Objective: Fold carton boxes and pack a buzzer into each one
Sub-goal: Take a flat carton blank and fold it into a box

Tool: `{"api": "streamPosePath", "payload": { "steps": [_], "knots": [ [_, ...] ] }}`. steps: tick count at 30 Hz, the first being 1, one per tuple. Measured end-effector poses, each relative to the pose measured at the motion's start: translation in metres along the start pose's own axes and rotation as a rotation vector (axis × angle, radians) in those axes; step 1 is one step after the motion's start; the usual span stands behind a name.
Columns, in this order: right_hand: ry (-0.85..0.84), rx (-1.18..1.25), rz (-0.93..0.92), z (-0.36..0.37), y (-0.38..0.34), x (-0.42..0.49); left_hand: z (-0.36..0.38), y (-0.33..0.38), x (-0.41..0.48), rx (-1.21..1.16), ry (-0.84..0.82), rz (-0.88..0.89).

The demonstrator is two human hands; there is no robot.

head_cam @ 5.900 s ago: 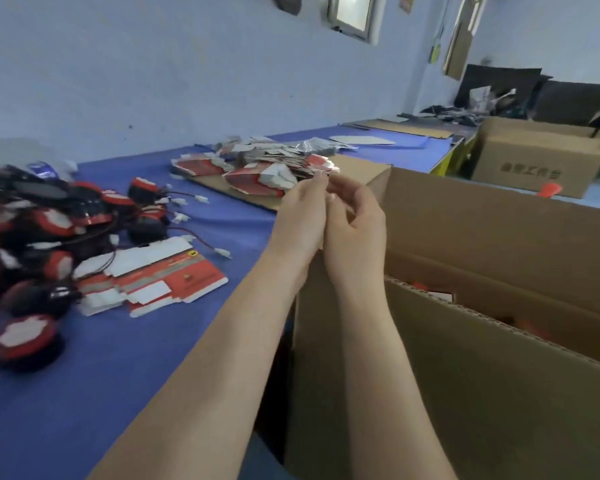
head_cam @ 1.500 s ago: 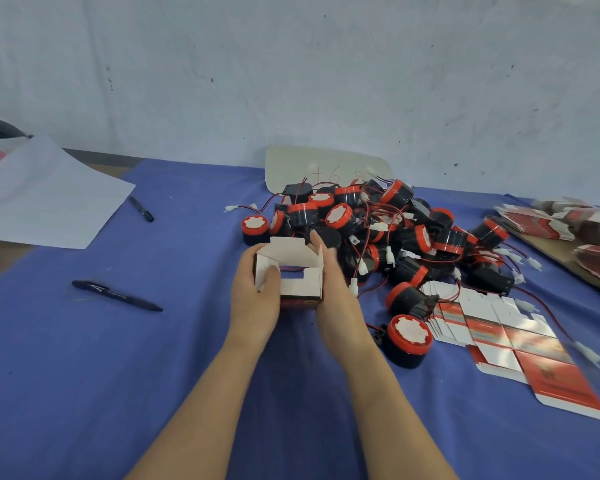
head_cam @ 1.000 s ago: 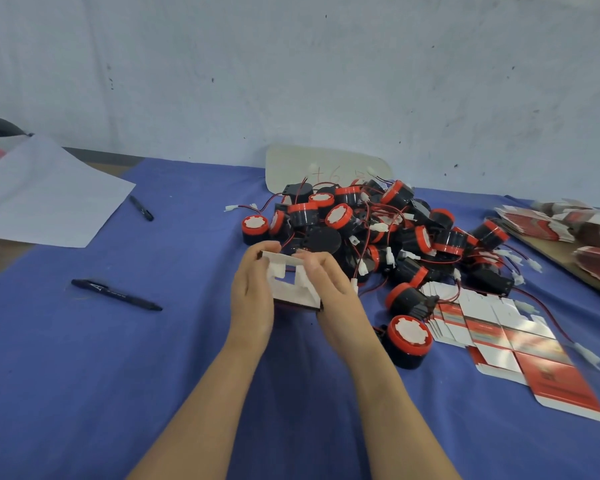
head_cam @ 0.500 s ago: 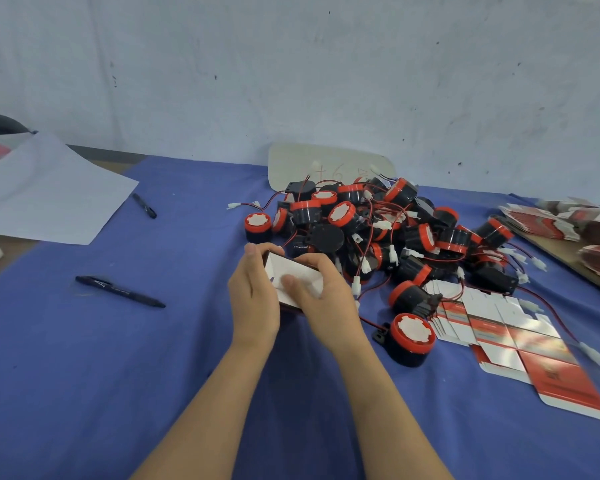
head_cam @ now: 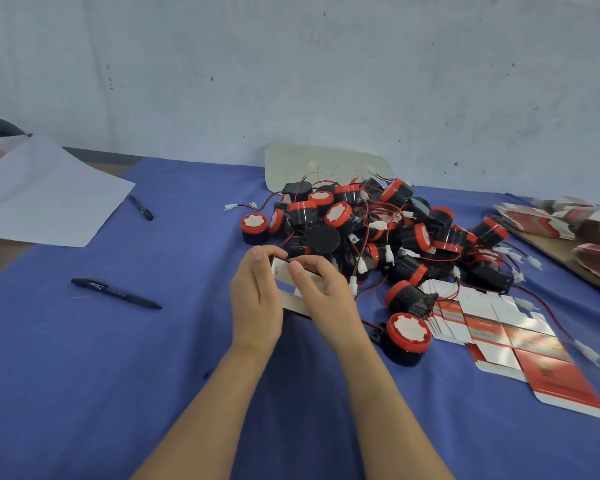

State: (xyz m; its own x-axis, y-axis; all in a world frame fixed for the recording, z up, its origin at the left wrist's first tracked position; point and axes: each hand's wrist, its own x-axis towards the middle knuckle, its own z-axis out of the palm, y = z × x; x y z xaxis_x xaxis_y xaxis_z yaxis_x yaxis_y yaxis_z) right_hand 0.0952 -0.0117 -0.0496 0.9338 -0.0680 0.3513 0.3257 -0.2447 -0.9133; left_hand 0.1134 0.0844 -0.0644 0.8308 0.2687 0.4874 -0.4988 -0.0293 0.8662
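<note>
A small white and red carton box (head_cam: pixel 291 289) sits between my two hands, just above the blue table cloth (head_cam: pixel 84 358). My left hand (head_cam: pixel 257 299) grips its left side. My right hand (head_cam: pixel 326 292) holds its right side, with the thumb pressing on the top flap. Whatever is inside the box is hidden. A heap of black and red buzzers (head_cam: pixel 378 230) with red wires lies right behind the box. One single buzzer (head_cam: pixel 407 336) stands to the right of my right hand. Flat unfolded cartons (head_cam: pixel 506 337) lie fanned out at the right.
Two black pens (head_cam: pixel 116 293) (head_cam: pixel 141 207) lie on the cloth at the left, near a white paper sheet (head_cam: pixel 45 195). More flat cartons (head_cam: pixel 568 220) are stacked on a board at the far right. A pale card (head_cam: pixel 326 164) leans on the wall behind the heap.
The box's open top flaps have been folded down under my fingers. Before that, my hands were over a big cardboard box to the right, and the view has swung back to the buzzer heap.
</note>
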Motion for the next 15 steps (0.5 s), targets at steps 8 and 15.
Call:
{"api": "streamPosePath", "payload": {
  "steps": [8, 15],
  "knots": [
    [-0.057, 0.004, 0.007, -0.012, -0.01, -0.001, -0.004, 0.009, 0.004, -0.03, -0.007, 0.039],
    [-0.306, 0.24, 0.242, -0.033, -0.018, -0.004, -0.01, 0.024, 0.008, -0.133, -0.123, 0.044]
  ]
}}
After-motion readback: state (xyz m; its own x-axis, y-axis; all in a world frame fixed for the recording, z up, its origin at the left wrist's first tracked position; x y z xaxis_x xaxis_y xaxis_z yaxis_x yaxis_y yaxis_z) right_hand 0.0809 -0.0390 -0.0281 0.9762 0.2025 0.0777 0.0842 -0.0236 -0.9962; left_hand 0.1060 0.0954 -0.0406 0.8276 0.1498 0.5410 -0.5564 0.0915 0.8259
